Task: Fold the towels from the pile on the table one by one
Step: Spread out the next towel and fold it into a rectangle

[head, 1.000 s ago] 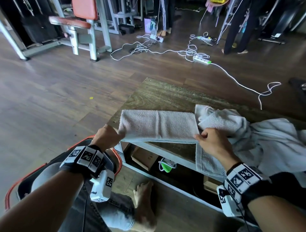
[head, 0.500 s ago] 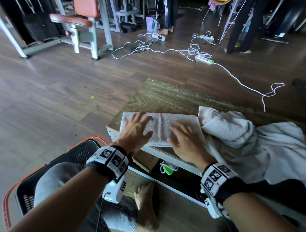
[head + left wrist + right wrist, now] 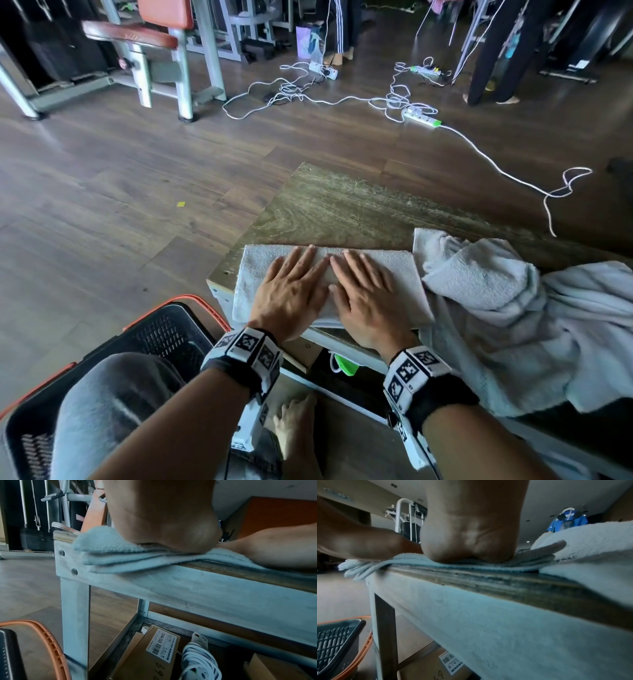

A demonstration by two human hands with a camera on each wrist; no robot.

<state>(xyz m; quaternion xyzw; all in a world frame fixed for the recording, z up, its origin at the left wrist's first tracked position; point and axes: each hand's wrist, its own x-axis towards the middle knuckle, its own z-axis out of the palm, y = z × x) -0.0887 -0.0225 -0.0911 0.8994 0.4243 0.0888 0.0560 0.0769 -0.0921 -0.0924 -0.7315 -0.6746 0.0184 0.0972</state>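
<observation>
The folded towel lies on the near left corner of the table, its near edge a little over the table's rim. My left hand and my right hand press flat on it, side by side, fingers straight and close together, pointing to 12 o'clock. At 3 o'clock, touching the towel, is the pile, loose and crumpled. At 8 o'clock, on the floor, stands a basket.
</observation>
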